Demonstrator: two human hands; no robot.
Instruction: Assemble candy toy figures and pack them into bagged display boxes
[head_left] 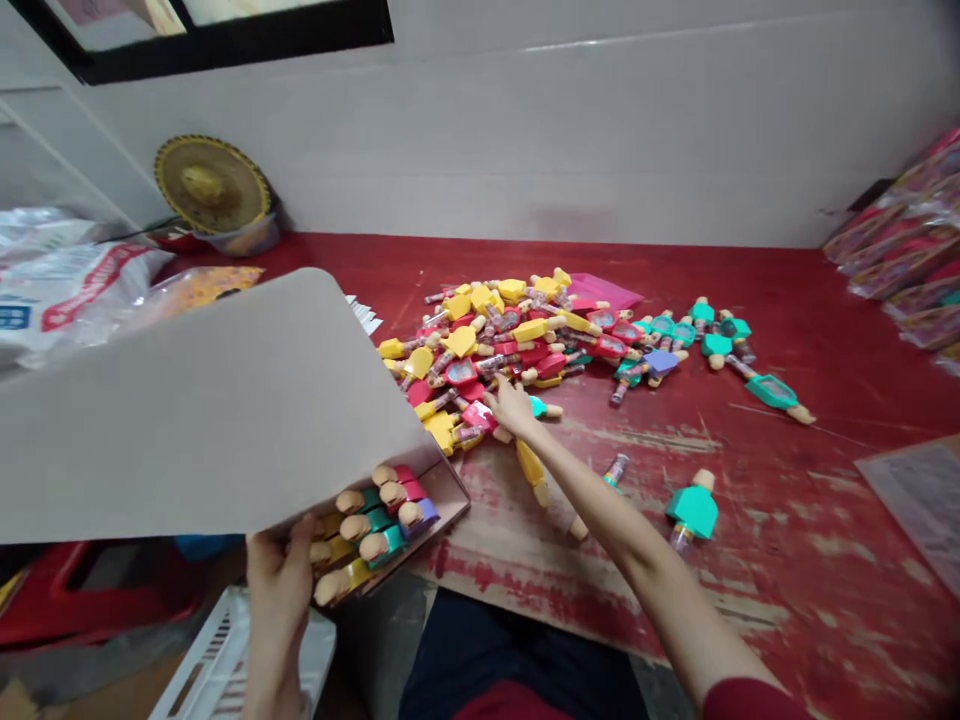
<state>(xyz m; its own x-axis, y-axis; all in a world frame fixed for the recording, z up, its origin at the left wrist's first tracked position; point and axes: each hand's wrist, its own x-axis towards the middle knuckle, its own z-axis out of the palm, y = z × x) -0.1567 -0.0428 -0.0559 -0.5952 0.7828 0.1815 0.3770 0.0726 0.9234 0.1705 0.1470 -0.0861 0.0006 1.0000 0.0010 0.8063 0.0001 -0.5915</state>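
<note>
My left hand [281, 570] grips the near left edge of an open cardboard box [450, 490], its thumb at the rim. Inside the box stand several small plastic pieces [375, 545] in yellow, green, pink and purple, their beige knobs facing me. The box's large grey lid flap [225, 410] is raised. My right hand [514, 408] reaches to the near side of a heap of such pieces [461, 340], mostly yellow and red, with clear patterned tubes. Its thumb and forefinger are apart, touching or just over a pink piece [478, 415]; nothing shows held in them.
The worn red table [750, 560] carries scattered green pieces [694, 508] on the right. Packed plastic bags [915, 240] are stacked at the far right. A woven hat [212, 185] leans at the back left, near white bags [67, 290]. A white plastic crate [202, 650] stands below the box.
</note>
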